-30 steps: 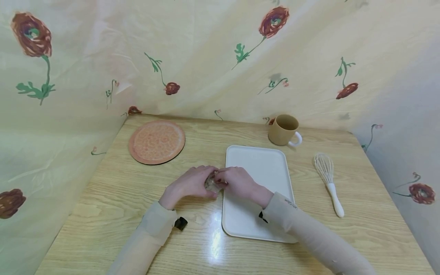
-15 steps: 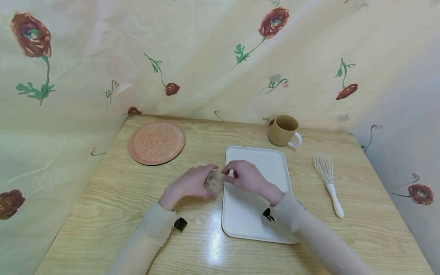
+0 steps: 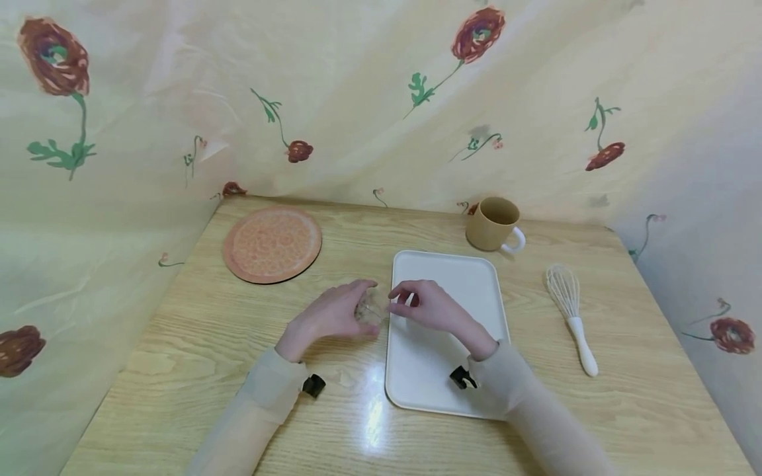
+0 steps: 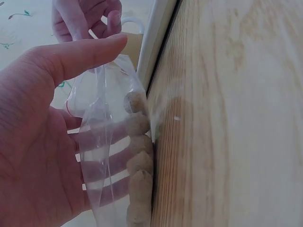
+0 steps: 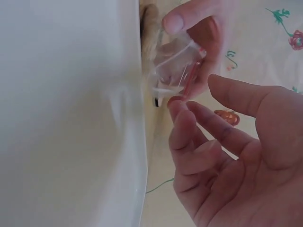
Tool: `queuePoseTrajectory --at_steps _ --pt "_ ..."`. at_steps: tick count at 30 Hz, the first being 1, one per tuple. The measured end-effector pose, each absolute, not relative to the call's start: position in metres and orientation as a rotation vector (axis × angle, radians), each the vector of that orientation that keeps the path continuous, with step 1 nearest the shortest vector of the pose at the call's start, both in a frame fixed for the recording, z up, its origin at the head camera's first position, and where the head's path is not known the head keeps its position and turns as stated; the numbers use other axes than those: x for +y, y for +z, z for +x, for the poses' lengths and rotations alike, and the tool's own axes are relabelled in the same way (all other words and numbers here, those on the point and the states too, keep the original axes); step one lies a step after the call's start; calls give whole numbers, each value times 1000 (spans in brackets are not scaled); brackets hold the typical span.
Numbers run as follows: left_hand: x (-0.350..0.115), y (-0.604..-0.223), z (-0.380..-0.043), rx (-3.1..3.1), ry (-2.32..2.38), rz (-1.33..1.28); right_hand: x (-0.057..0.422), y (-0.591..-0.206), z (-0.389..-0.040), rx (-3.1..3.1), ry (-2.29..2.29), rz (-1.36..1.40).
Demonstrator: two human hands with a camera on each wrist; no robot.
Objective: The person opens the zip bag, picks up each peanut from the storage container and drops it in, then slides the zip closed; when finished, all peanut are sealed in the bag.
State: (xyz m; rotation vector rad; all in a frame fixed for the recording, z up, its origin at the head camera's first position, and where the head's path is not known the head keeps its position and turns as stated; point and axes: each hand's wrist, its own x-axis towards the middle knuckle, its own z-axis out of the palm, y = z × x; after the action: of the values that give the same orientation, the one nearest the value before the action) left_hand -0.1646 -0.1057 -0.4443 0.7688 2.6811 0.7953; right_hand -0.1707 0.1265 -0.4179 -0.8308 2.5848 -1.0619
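Note:
A clear plastic bag point(image 3: 370, 311) with a red strip at its mouth stands on the table beside the tray's left edge. Through its side, in the left wrist view, several peanuts in their shells point(image 4: 139, 161) show in a row along the bottom. My left hand point(image 3: 333, 314) curves round the bag, thumb on the near side and fingers behind it. Just right of the bag mouth, over the tray's edge, is my right hand point(image 3: 431, 307). Its thumb stands apart from its loosely bent fingers point(image 5: 184, 132), which hold nothing; whether a fingertip touches the bag I cannot tell.
A white rectangular tray point(image 3: 440, 370) lies under my right hand. Behind it stands a tan mug point(image 3: 489, 228) with a white handle. A white whisk point(image 3: 573, 317) lies to the right, and a round pinkish mat point(image 3: 272, 244) at the back left.
My right hand has drawn back a little to the right from the bag mouth, and its thumb and fingers have spread apart. The left hand stays round the bag.

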Motion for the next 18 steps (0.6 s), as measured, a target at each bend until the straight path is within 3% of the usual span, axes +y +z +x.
queuePoseTrajectory --at_steps 18 --pt "-101 -444 -160 2678 862 678 109 -421 -161 2412 -1209 -794"
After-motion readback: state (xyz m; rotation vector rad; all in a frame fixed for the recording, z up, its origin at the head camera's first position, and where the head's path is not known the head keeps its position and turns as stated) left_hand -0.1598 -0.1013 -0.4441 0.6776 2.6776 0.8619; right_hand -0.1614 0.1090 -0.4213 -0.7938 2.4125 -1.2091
